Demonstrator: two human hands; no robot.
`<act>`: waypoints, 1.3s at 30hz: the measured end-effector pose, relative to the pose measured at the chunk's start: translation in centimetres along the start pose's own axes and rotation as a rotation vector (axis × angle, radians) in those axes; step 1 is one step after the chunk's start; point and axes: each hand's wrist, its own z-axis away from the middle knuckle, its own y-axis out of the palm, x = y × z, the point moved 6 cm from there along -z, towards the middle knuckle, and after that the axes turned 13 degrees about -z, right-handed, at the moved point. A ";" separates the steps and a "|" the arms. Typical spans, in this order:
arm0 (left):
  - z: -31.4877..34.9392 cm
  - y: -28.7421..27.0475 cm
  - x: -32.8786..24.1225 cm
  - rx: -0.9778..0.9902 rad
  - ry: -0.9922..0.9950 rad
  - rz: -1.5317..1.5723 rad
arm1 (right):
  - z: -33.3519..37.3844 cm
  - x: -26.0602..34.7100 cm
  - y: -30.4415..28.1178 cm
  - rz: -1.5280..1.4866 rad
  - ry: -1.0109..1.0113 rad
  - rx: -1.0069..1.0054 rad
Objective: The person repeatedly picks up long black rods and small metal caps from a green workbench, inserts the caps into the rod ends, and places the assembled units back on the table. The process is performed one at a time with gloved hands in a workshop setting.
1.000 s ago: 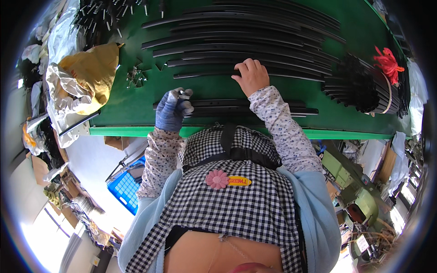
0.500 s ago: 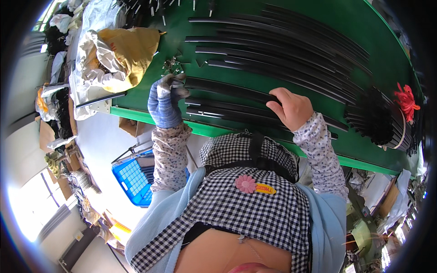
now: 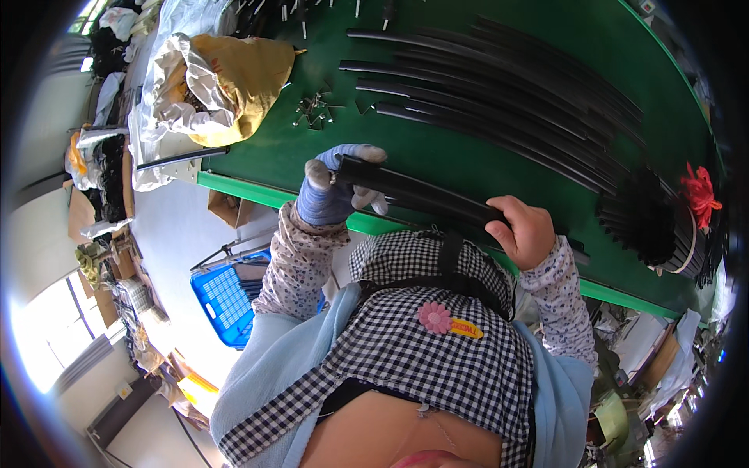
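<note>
A black tube (image 3: 421, 195) is raised off the near edge of the green table. My left hand (image 3: 331, 187), in a blue-and-grey knit glove, is closed at its left end. A small shiny metal piece (image 3: 334, 179) shows between thumb and tube end, partly hidden by the glove. My bare right hand (image 3: 527, 232) grips the same tube farther right, thumb and fingers wrapped round it. Beyond my left hand lies a small heap of bent metal spring clips (image 3: 316, 109), with one clip (image 3: 364, 108) apart from it.
Several black tubes (image 3: 484, 86) lie side by side across the green table (image 3: 296, 168). A yellow-and-white sack (image 3: 242, 86) stands at the left. At the right lies a tied black bundle (image 3: 644, 214) with red string (image 3: 700, 195). A blue crate (image 3: 222, 304) is below left.
My left hand has come away from the clip heap, moving nearer and right onto the tube's end. The tube is now lifted toward me. My right hand keeps its grip.
</note>
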 end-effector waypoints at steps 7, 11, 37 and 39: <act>0.9 1.2 0.3 -0.150 -0.120 -0.026 | 2.0 0.3 -0.1 -0.050 0.106 -0.005; 1.3 2.7 1.5 -0.228 -0.310 0.140 | 2.8 -0.8 0.6 -0.089 0.156 0.013; 2.3 -9.1 -1.0 -0.642 -0.355 -1.404 | -2.3 -8.3 3.8 0.284 0.057 -0.079; 0.5 -10.6 -1.1 -0.597 -0.434 -1.870 | -3.0 -9.8 5.9 0.319 0.055 -0.087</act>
